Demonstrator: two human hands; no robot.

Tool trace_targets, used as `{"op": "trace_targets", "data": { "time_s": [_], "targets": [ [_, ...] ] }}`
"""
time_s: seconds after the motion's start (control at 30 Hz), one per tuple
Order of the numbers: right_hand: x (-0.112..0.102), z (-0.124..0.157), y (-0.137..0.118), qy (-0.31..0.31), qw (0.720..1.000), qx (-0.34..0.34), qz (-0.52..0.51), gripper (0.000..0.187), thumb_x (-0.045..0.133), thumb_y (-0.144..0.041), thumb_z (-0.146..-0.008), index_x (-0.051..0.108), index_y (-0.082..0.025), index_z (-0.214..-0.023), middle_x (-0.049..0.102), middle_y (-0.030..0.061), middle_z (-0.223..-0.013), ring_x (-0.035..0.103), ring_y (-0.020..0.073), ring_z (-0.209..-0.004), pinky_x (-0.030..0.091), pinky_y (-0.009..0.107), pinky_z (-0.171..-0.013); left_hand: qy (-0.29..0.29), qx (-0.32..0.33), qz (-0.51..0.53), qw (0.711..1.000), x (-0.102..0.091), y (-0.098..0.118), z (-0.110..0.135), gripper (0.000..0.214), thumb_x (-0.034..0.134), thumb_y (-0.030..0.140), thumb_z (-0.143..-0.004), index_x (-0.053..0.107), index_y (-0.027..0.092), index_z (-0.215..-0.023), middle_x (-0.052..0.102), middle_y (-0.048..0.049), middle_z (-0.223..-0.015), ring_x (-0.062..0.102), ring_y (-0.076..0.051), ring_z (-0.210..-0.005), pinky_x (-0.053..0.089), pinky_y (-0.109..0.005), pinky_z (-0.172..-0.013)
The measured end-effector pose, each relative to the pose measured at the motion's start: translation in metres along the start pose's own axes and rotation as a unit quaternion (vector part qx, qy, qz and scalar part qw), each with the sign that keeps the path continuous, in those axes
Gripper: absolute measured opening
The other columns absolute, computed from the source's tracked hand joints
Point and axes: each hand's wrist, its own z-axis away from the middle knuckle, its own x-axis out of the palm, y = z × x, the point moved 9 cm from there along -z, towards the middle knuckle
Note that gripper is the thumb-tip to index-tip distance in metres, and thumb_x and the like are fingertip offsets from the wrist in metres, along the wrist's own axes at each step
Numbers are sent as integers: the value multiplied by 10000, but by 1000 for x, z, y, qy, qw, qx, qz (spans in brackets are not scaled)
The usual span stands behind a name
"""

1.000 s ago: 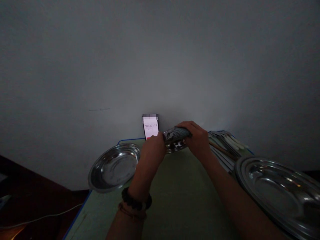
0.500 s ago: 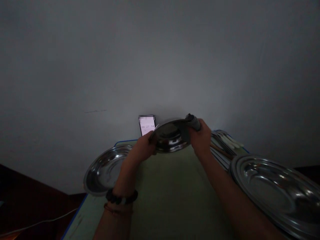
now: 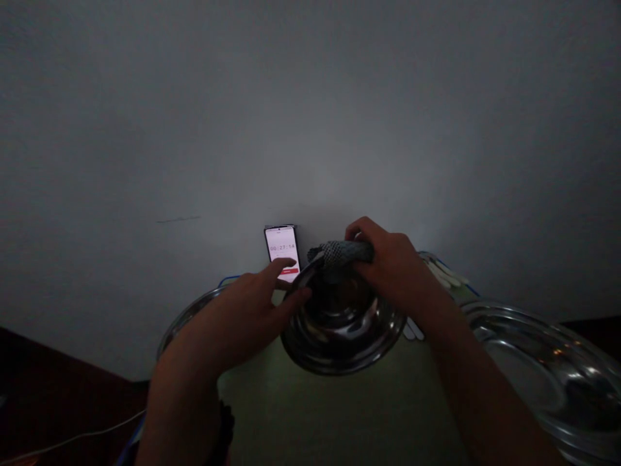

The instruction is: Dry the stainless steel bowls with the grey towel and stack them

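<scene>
Between my hands a shiny metal bowl (image 3: 339,346) is held tilted above the table, its hollow side towards me. My left hand (image 3: 264,301) grips the bowl's left rim, the thumb on the inner side and other fingers partly spread behind it. A bunched grey patterned cloth (image 3: 339,252) is in my right hand (image 3: 388,259), its fingers closed round it against the bowl's upper rim. Where the cloth meets the bowl is partly hidden by the fingers.
A phone (image 3: 281,243) showing a timer leans on the wall behind. One large metal basin (image 3: 182,320) stands at left, partly behind my arm; stacked basins (image 3: 528,362) are at right. White-handled utensils (image 3: 444,272) lie at the back right of the green table (image 3: 310,414).
The bowl has come nearer and lower, turning its inside more towards me. My right hand has moved the cloth leftward along the upper rim. My left hand's fingers have spread.
</scene>
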Motion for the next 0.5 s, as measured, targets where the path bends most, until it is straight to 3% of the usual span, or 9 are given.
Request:
{"op": "trace_targets", "data": {
  "time_s": [0.13, 0.23, 0.33, 0.5],
  "targets": [
    [12, -1, -7, -43, 999, -23, -6, 199, 613, -322, -824, 529, -222, -974, 662, 16, -777, 609, 179, -686, 382, 276, -605, -6, 0, -42, 999, 5, 0, -4, 417, 309, 427, -921, 643, 193, -1011, 731, -108, -985, 679, -253, -858, 487, -354, -737],
    [21, 1, -11, -49, 997, -54, 16, 169, 546, -383, -881, 533, -215, -898, 658, 31, -800, 605, 184, -719, 382, 284, -618, 19, 17, -45, 999, 3, 1, -9, 393, 336, 404, -904, 680, 215, -907, 744, -85, -888, 677, -227, -762, 481, -318, -673],
    [35, 7, -16, -70, 994, -76, 40, 195, 480, -374, -921, 526, -198, -851, 650, 64, -850, 594, 186, -755, 389, 295, -640, 33, 33, -45, 998, 1, 2, -10, 358, 393, 392, -864, 703, 226, -798, 740, -68, -772, 662, -209, -674, 464, -289, -615],
    [54, 13, -20, -118, 990, -73, 38, 166, 656, -263, -796, 542, -199, -897, 667, 49, -847, 603, 182, -734, 356, 273, -593, 43, 28, -39, 998, -2, 1, -8, 312, 454, 389, -817, 706, 227, -730, 718, -53, -676, 635, -185, -584, 438, -258, -559]
  ]
}}
